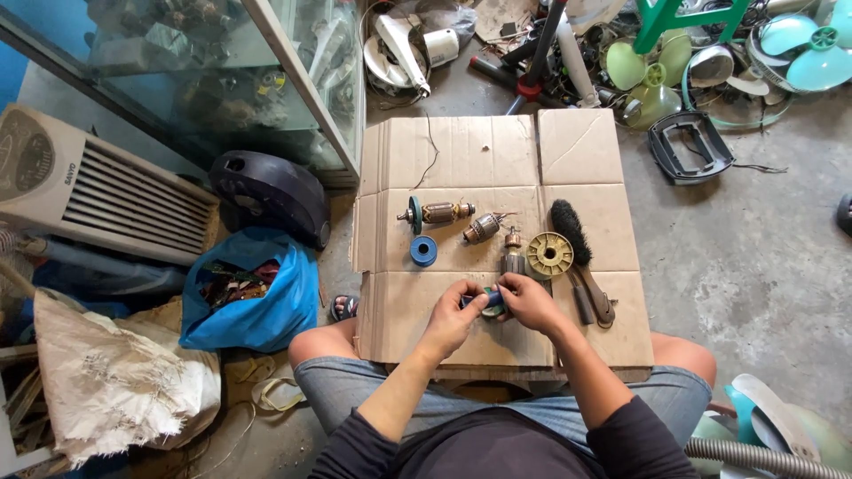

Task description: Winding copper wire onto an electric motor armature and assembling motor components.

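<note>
Both hands [493, 306] mid-cardboard [444, 160], edges far.

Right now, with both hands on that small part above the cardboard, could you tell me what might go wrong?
1. The small blue-green part is pinched between the left hand and right hand; if it slips, it could roll off the cardboard.
2. The motor armatures and yellow spool lie loose close ahead; a wrist might knock them.
3. The black brush sits beside the right forearm and could be swept away.
</note>
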